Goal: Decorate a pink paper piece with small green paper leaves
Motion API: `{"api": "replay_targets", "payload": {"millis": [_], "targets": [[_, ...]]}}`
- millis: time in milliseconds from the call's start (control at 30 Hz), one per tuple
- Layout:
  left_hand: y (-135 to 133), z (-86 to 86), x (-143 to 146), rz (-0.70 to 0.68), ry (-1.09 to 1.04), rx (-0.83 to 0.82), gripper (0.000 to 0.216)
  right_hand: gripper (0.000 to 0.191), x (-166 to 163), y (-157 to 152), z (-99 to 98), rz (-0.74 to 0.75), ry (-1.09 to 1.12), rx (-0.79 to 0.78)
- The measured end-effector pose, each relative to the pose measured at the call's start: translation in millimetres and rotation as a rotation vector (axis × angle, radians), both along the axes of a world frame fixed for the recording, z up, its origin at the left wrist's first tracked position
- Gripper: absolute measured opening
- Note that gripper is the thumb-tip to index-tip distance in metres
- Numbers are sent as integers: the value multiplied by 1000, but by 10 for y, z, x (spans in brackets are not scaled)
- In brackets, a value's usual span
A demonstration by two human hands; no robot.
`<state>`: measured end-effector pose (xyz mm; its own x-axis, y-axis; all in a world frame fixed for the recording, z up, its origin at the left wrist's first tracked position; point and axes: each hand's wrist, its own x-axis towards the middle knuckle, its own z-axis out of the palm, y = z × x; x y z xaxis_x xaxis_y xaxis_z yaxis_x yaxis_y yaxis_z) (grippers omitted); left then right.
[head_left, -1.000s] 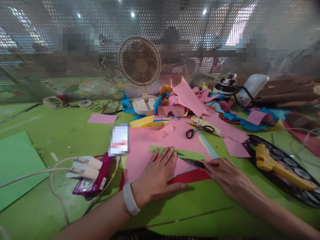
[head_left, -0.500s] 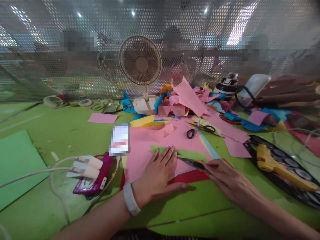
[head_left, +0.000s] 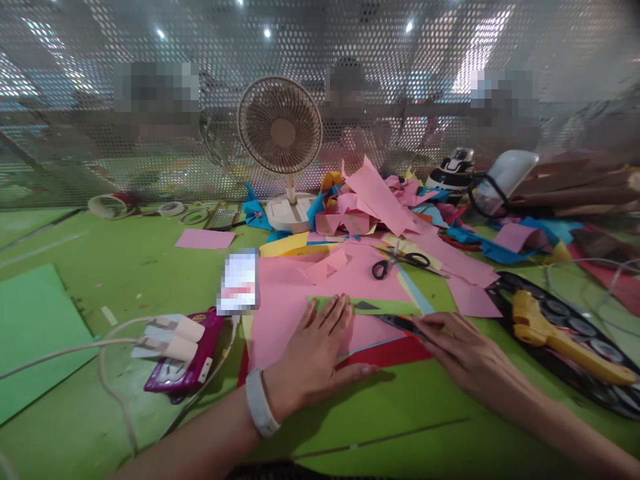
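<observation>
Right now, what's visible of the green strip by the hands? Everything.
The green strip is pale, narrow and looks like paper. It lies roughly flat over the pink sheet, running left to right. Fingers of the left hand cover part of its left side; dark scissors in the right hand meet its right part, exact contact unclear.

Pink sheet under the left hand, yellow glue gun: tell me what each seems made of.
Pink sheet: matte paper or thin card, going by its dull, flat surface.
Yellow glue gun: probably hard plastic, smooth, with a rounded body and faint highlights.
</observation>
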<state>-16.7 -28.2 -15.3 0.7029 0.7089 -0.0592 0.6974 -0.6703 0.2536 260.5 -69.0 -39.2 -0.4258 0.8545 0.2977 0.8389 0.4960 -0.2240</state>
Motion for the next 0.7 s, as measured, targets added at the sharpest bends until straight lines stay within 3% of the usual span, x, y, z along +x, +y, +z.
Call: {"api": "replay_targets", "payload": {"millis": [700], "targets": [[16, -31, 1, -33, 26, 33, 86, 37, -83, -7, 54, 45, 33, -52]]}}
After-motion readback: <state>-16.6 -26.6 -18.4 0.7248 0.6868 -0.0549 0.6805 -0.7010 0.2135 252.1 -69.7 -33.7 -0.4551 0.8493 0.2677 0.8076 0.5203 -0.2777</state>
